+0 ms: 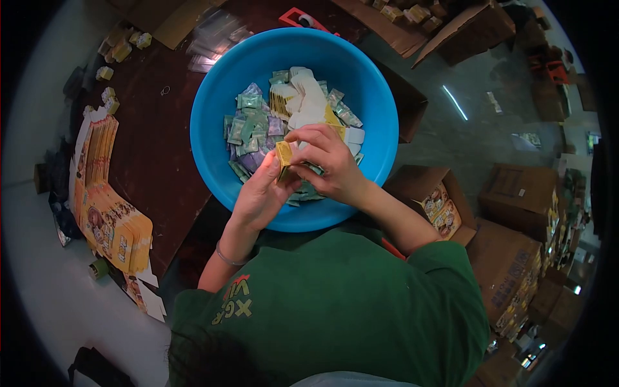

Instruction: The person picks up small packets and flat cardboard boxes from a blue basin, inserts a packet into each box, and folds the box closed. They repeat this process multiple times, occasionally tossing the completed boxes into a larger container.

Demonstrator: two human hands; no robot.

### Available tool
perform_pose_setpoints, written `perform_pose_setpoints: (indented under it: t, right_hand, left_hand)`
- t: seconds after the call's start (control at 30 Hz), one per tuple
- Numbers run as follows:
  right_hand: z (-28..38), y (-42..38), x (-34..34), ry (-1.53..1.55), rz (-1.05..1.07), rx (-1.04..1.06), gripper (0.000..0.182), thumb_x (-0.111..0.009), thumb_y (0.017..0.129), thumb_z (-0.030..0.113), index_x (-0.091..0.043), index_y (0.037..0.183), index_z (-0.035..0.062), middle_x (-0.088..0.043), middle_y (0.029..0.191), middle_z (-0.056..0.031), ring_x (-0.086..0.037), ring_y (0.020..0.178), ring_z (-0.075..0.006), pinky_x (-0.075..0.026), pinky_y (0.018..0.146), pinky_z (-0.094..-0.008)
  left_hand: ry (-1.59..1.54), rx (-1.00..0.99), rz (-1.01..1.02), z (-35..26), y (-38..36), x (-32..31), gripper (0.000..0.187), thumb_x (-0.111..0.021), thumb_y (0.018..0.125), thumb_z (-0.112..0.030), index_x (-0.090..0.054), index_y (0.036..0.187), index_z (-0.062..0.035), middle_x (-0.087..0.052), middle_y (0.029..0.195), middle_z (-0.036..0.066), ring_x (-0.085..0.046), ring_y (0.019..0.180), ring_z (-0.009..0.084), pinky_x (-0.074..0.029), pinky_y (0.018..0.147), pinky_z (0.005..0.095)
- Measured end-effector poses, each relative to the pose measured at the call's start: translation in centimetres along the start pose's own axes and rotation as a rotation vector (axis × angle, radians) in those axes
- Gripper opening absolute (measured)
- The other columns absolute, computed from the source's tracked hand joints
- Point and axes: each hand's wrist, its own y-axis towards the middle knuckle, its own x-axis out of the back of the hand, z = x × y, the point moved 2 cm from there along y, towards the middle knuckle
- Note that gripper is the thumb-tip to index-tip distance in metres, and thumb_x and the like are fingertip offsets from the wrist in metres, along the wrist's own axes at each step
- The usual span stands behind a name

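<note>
Over a blue plastic basin (205, 129), both hands meet at a small yellow box (284, 153). My left hand (259, 190) grips the box from below, thumb along its side. Bent fingers of my right hand (332, 161) touch the box's right side; whether they pinch something there is hard to make out. Small green and purple wrapped packets (248, 122) lie in the basin. Beside them are white and yellow flattened small cartons (302, 90), partly hidden by my right hand.
Stacked printed yellow carton sheets (113, 226) lie on the dark red table (155, 142) at left. Small yellow boxes (122, 48) sit at its far end, near a red tape dispenser (304, 19). Cardboard boxes (506, 271) stand on the floor at right.
</note>
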Motion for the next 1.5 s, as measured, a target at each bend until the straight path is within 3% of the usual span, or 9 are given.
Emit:
perform_pose_setpoints:
  t: [0.23,0.33,0.53,0.67,0.9,1.03,1.17,1.3,1.5]
  right_hand:
    - [-0.4,0.3,0.5,0.174,0.149,-0.191,0.036,-0.075,0.075,0.001,-0.054,0.103,0.0072,-0.059,0.119,-0.0145,-0.058,0.114,-0.032,-0.046,0.097,-0.04]
    - [-0.6,1.0,1.1,0.5,-0.265,-0.256,0.048,-0.076,0.082,0.002,-0.043,0.117,0.0072,-0.053,0.127,-0.0125,-0.055,0.118,-0.0185,-0.044,0.104,-0.0365]
    - [0.9,0.3,-0.9,0.266,0.078,-0.146,0.018,-0.078,0.079,0.011,-0.066,0.092,0.009,-0.063,0.115,-0.0108,-0.061,0.104,-0.0313,-0.05,0.092,-0.0393]
    - [-2.4,-3.6,-1.8,-0.231,0.783,-0.354,0.015,-0.07,0.082,0.012,-0.068,0.097,0.009,-0.065,0.098,-0.0084,-0.063,0.096,-0.0306,-0.051,0.08,-0.0424]
    - [-1.8,-1.5,2.3,-0.005,0.092,-0.366,0.011,-0.072,0.082,0.01,-0.071,0.093,0.0087,-0.067,0.092,-0.0071,-0.066,0.082,-0.0243,-0.053,0.07,-0.0337]
    - [0.5,0.2,3.4,0.784,-0.108,-0.632,0.009,-0.073,0.084,0.004,-0.071,0.093,0.0034,-0.067,0.085,-0.0079,-0.066,0.077,-0.0152,-0.052,0.072,-0.0247]
    - [2.4,2.0,1.5,-0.065,-0.116,-0.028,0.014,-0.077,0.078,0.008,-0.073,0.091,0.0084,-0.067,0.098,-0.0083,-0.062,0.087,-0.0215,-0.052,0.074,-0.0336]
    - [2.4,1.8,0.1,-0.376,-0.106,0.086,0.018,-0.074,0.081,0.012,-0.074,0.099,0.0083,-0.057,0.122,-0.0107,-0.058,0.095,-0.0247,-0.051,0.073,-0.0364]
    - [0.7,0.4,0.5,0.767,0.012,-0.548,0.034,-0.065,0.094,0.012,-0.061,0.127,0.0066,-0.049,0.125,-0.0063,-0.058,0.084,-0.0094,-0.049,0.068,-0.0247]
  left_hand:
    - [0.314,-0.248,-0.091,-1.3,-0.5,-1.0,0.072,-0.053,0.103,-0.022,-0.007,0.157,-0.011,-0.041,0.142,0.011,-0.048,0.126,0.0226,-0.043,0.103,0.0434]
    - [0.242,-0.419,-0.196,-1.9,-0.9,-2.3,0.086,-0.057,0.101,-0.024,0.006,0.157,-0.0091,-0.024,0.153,0.014,-0.044,0.134,0.0279,-0.042,0.106,0.0454]
    - [0.304,-0.344,-0.103,-3.6,-0.5,-1.2,0.064,-0.065,0.094,-0.03,-0.037,0.146,-0.0037,-0.047,0.141,0.013,-0.049,0.13,0.0235,-0.044,0.105,0.043]
    - [0.573,-0.362,-0.097,-4.7,-1.2,1.3,0.055,-0.071,0.089,-0.015,-0.045,0.135,-0.0015,-0.056,0.126,0.011,-0.061,0.107,0.0202,-0.051,0.09,0.0344]
    - [0.571,-0.366,-0.217,-2.9,-1.0,0.6,0.06,-0.067,0.081,0.009,-0.048,0.135,-0.0049,-0.06,0.12,0.008,-0.062,0.105,0.0162,-0.056,0.078,0.0308]
    - [0.626,-0.318,-0.169,-2.4,-0.2,0.5,0.056,-0.065,0.082,0.012,-0.048,0.133,-0.005,-0.058,0.119,0.006,-0.062,0.107,0.0173,-0.059,0.086,0.0334]
    - [0.597,-0.365,-0.041,-1.0,0.2,-0.5,0.058,-0.059,0.082,0.017,-0.046,0.134,-0.0052,-0.054,0.126,0.007,-0.057,0.119,0.0202,-0.058,0.092,0.0346]
    - [0.531,-0.398,-0.018,-0.7,0.3,-0.3,0.057,-0.059,0.083,0.015,-0.045,0.135,-0.005,-0.055,0.126,0.007,-0.058,0.118,0.0197,-0.057,0.092,0.0341]
    - [0.583,-0.395,-0.008,-1.5,-0.2,-0.8,0.053,-0.066,0.088,0.0,-0.044,0.136,-0.0055,-0.054,0.126,0.007,-0.058,0.114,0.0168,-0.055,0.089,0.0326]
